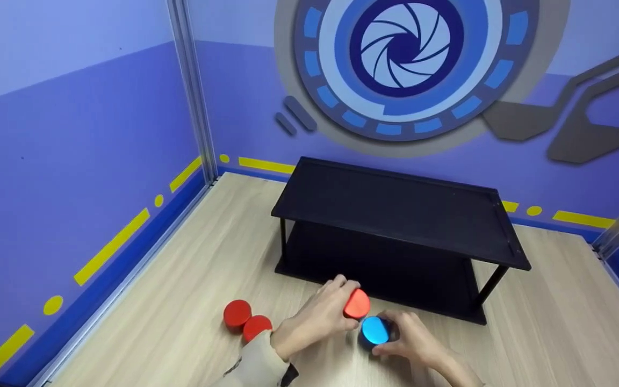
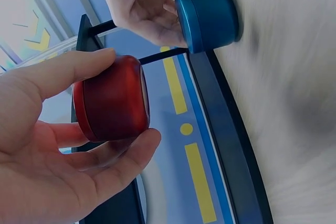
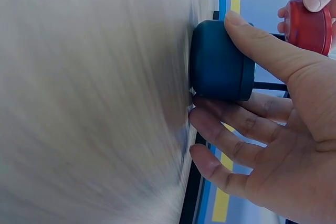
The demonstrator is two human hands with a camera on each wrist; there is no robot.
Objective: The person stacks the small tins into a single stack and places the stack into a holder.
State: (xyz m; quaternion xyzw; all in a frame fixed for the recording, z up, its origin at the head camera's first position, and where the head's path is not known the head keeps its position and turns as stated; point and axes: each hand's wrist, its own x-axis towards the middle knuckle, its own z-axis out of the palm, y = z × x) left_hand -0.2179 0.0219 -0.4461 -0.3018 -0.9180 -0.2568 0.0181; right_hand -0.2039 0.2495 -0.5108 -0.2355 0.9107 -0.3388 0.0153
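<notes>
Red tin [image 2: 113, 100] between left fingers [image 2: 128, 166]; blue tin [image 3: 218, 62] between right fingers [image 3: 226, 139]

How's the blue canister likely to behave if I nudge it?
The blue canister is probably stiff: its wall shows no dent where the right hand grips it. Its smooth sheen suggests it may slip. Being squat, it likely slides before tipping.

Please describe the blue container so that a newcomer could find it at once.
Find the black two-tier shelf on the pale table. Just in front of it, in the right grip, is a short, round blue container. It is the only blue one; the three other containers are red.
</notes>
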